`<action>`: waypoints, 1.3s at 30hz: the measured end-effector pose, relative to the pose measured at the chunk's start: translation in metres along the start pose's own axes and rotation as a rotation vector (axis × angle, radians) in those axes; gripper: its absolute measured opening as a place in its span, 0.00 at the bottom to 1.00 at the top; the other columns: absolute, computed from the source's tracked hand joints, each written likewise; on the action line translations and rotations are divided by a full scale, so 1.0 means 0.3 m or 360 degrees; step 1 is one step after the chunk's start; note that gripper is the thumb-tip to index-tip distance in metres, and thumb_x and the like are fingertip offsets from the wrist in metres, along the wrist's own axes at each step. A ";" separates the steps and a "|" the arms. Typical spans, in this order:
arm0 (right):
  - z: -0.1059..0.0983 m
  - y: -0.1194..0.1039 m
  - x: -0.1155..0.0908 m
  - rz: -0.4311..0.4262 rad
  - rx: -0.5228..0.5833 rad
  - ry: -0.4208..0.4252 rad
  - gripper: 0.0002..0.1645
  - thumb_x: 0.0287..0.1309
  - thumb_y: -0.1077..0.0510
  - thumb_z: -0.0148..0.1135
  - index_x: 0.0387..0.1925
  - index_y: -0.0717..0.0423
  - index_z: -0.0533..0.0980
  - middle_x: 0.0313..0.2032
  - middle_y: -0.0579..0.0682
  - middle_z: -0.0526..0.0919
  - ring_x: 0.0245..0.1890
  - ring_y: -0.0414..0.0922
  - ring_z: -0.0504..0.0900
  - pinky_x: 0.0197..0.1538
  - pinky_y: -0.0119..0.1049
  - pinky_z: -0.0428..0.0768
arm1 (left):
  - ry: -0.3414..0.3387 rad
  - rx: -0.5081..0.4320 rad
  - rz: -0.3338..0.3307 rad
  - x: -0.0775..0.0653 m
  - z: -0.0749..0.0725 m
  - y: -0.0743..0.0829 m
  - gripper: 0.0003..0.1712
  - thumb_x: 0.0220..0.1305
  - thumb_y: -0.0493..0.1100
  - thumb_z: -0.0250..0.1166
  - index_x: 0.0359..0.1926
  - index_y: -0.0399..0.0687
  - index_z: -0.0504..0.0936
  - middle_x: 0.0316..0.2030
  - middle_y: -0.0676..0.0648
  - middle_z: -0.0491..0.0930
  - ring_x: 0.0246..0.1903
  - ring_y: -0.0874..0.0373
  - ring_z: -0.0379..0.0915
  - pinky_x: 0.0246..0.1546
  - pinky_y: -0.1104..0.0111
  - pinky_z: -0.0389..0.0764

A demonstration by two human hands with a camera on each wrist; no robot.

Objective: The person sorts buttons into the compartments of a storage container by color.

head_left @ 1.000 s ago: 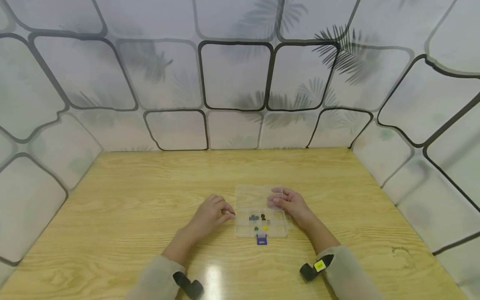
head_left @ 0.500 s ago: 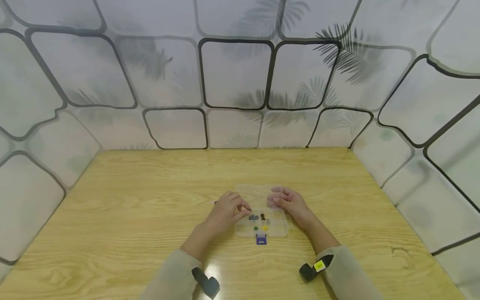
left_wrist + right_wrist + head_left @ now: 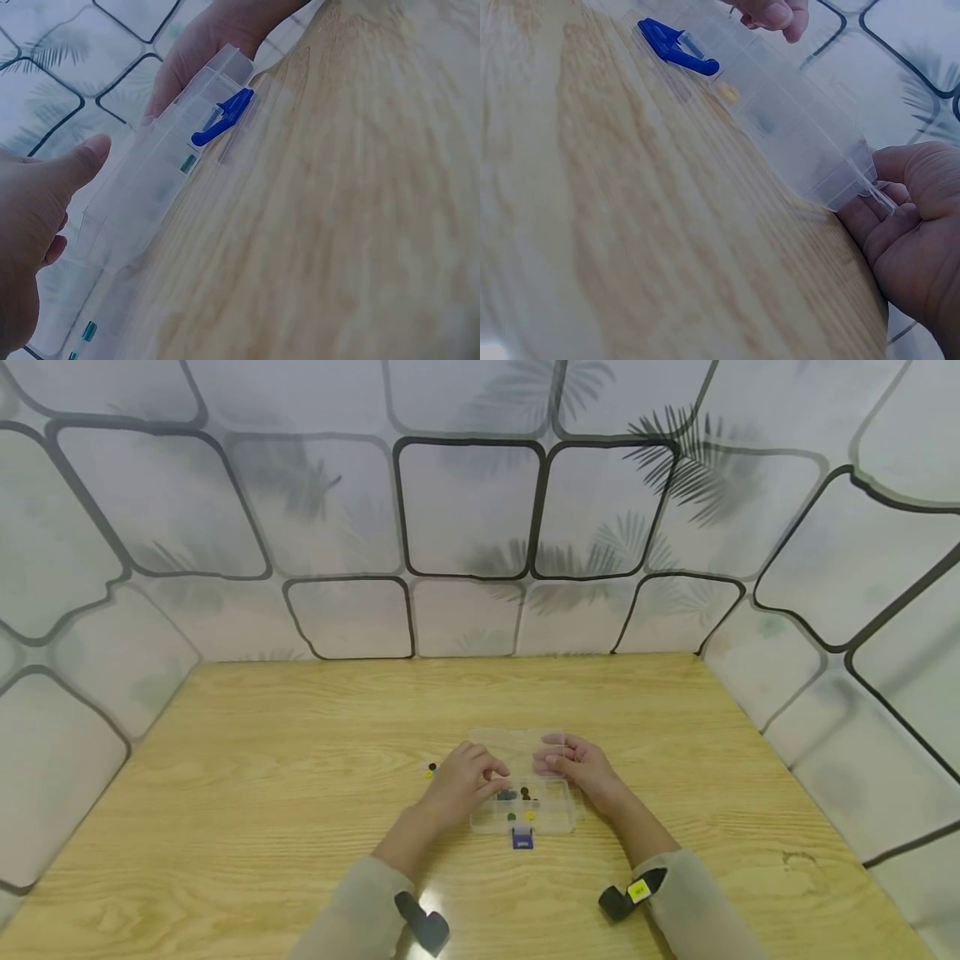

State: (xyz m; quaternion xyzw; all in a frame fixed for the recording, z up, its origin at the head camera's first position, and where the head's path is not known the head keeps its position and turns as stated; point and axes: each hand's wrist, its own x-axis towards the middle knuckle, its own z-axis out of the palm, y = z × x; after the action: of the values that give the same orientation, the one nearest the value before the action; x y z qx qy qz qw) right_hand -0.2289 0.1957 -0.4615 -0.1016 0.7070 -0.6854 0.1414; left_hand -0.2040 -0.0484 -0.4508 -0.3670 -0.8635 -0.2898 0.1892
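Currently gripping the box (image 3: 555, 822) on the counter (image 3: 300, 827) by its right side with the right hand (image 3: 583, 768), and holding the left hand (image 3: 461, 781), loosely spread, over the box's left rear.

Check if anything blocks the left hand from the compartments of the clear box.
Nothing visible does. The left hand is at the left rear of the clear box; the lid is open on the far side, gripped by the right hand, which leaves the compartments uncovered.
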 end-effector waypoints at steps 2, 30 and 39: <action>0.001 -0.001 0.000 -0.0006 -0.0012 0.0003 0.30 0.64 0.62 0.57 0.62 0.71 0.60 0.48 0.59 0.81 0.42 0.39 0.84 0.49 0.30 0.78 | 0.0020 -0.0006 0.0007 -0.001 -0.002 -0.001 0.08 0.55 0.45 0.69 0.35 0.48 0.82 0.27 0.54 0.73 0.31 0.62 0.64 0.36 0.72 0.70; 0.002 -0.006 0.001 0.0052 0.0008 0.0026 0.29 0.64 0.63 0.56 0.63 0.70 0.60 0.46 0.57 0.82 0.41 0.41 0.84 0.48 0.31 0.79 | 0.0038 -0.0029 -0.0312 -0.089 -0.109 -0.084 0.11 0.53 0.46 0.71 0.36 0.48 0.83 0.27 0.56 0.72 0.34 0.62 0.65 0.35 0.71 0.72; 0.000 -0.003 0.003 0.0012 0.0008 0.0010 0.30 0.64 0.62 0.57 0.62 0.71 0.60 0.47 0.58 0.82 0.41 0.39 0.84 0.48 0.31 0.78 | -0.0007 -0.0081 -0.0456 -0.147 -0.160 -0.136 0.09 0.54 0.44 0.69 0.36 0.48 0.82 0.28 0.60 0.69 0.34 0.63 0.62 0.35 0.71 0.69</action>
State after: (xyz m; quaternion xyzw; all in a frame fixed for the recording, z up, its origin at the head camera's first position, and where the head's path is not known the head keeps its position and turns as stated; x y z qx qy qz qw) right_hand -0.2298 0.1954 -0.4608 -0.0964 0.7061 -0.6871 0.1419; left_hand -0.1999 -0.1251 -0.4529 -0.2452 -0.8999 -0.3347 0.1346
